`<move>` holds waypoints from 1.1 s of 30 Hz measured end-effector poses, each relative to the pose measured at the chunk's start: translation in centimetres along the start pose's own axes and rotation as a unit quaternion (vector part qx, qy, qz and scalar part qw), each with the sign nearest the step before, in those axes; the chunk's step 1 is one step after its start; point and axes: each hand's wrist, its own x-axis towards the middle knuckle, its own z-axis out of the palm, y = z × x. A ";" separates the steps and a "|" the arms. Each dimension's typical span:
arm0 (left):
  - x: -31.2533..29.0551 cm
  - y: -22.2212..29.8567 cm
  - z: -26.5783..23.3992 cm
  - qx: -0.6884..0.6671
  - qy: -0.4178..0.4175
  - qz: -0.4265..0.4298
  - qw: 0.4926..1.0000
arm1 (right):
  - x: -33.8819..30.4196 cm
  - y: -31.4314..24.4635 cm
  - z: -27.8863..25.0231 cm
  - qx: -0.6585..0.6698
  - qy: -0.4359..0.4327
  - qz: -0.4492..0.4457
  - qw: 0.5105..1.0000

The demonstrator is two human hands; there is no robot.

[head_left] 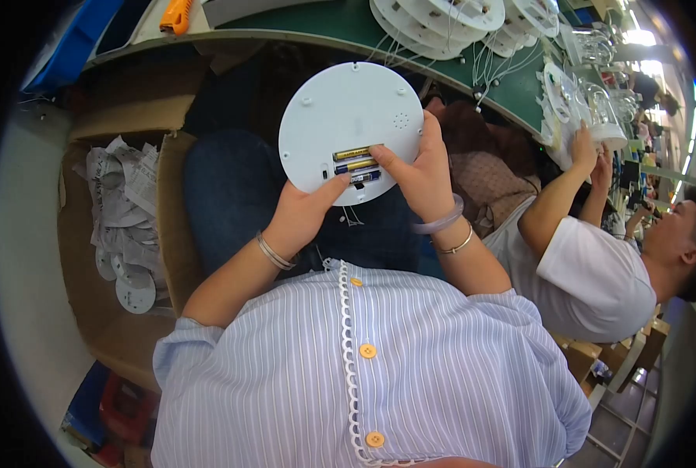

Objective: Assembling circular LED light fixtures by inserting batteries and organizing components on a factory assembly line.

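Observation:
Above my lap I hold a round white plastic disc (324, 117) between both hands, its face with the battery compartment turned toward me. Three batteries (355, 165) lie side by side in that compartment. My left hand (301, 214) grips the lower left rim, with its thumb at the end of the lowest battery. My right hand (426, 171) wraps the right rim, its thumb pressing near the right end of the top battery. The fingers behind the disc are hidden. Thin wires with small ends (350, 218) dangle below the lower rim.
A green workbench (309, 17) runs ahead, with stacked white discs and wires (441, 23) on it. An orange-handled tool (176, 15) lies at far left. A cardboard box (114, 312) holding paper and white discs stands at my left. A co-worker (597, 273) works close on my right.

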 end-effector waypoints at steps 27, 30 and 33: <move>-5.5 10.6 -5.7 -0.266 0.011 0.364 0.893 | -0.7 -2.8 5.6 0.029 -0.245 -0.300 0.921; -5.6 11.2 -5.1 -0.263 0.004 0.378 0.888 | -1.3 -2.1 5.0 0.195 -0.357 -0.074 0.911; -5.5 11.7 -5.4 -0.213 -0.079 0.418 0.880 | -1.9 -2.0 4.0 0.244 -0.379 0.037 0.892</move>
